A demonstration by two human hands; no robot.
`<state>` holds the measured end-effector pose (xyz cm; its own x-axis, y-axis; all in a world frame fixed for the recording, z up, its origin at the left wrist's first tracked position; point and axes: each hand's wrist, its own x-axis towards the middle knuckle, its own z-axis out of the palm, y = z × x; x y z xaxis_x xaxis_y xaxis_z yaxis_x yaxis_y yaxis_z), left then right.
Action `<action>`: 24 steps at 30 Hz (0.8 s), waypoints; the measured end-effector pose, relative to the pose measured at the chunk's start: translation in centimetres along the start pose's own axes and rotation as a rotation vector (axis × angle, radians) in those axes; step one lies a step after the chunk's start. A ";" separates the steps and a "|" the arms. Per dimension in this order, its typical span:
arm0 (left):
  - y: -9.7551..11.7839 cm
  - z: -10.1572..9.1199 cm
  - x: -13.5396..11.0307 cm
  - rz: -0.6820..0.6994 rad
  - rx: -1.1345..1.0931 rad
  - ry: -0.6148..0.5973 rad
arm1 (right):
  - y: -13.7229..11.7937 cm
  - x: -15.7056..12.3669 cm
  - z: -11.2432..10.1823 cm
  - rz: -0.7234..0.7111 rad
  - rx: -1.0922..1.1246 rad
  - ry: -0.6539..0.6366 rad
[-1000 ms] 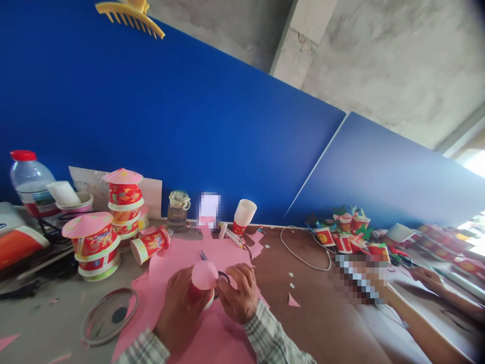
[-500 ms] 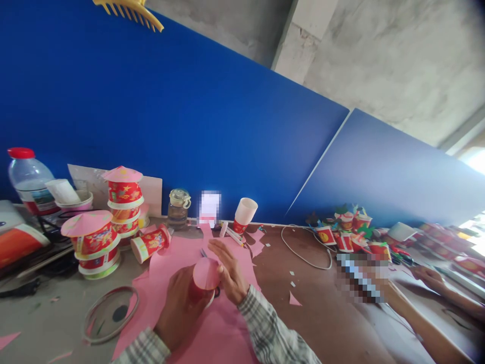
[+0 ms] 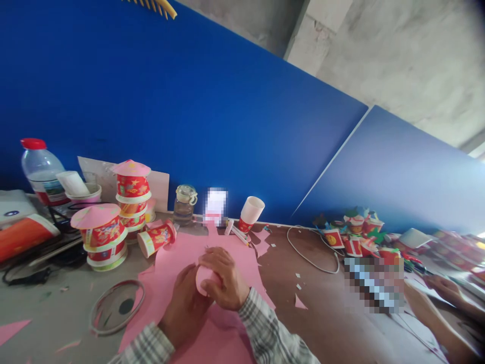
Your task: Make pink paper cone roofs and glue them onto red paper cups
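Grasping pink disc (image 3: 204,276) with your left hand (image 3: 186,304) and right hand (image 3: 226,279); two cup stacks (image 3: 103,236) already capped, disc's attachment unclear.

A small, rounded piece of pale pink paper (image 3: 206,280) is held over a large pink sheet (image 3: 170,263), its face turned upward and tilted, its rim partly covered; what lies beneath it is hidden. The pink sheet, of much the same colour, spreads over the table (image 3: 318,313), its sides uneven. Its far end narrows to a strip near the table's far edge; its near end runs out of view.
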<state>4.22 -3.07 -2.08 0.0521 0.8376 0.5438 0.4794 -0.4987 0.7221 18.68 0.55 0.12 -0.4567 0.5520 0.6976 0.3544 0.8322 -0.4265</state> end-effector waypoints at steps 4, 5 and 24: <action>0.1 0.0 0.1 0.027 0.001 0.010 | -0.1 0.0 -0.1 0.015 -0.022 -0.026; 0.1 0.0 0.0 0.027 0.003 0.011 | -0.2 0.0 -0.2 0.013 -0.028 -0.030; 0.2 -0.2 0.1 0.085 -0.016 0.024 | -0.8 0.5 -0.3 0.045 -0.110 -0.077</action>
<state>4.16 -3.13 -1.79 0.0710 0.7868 0.6131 0.4603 -0.5711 0.6797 18.37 0.16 0.98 -0.4983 0.5946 0.6310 0.4613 0.7980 -0.3877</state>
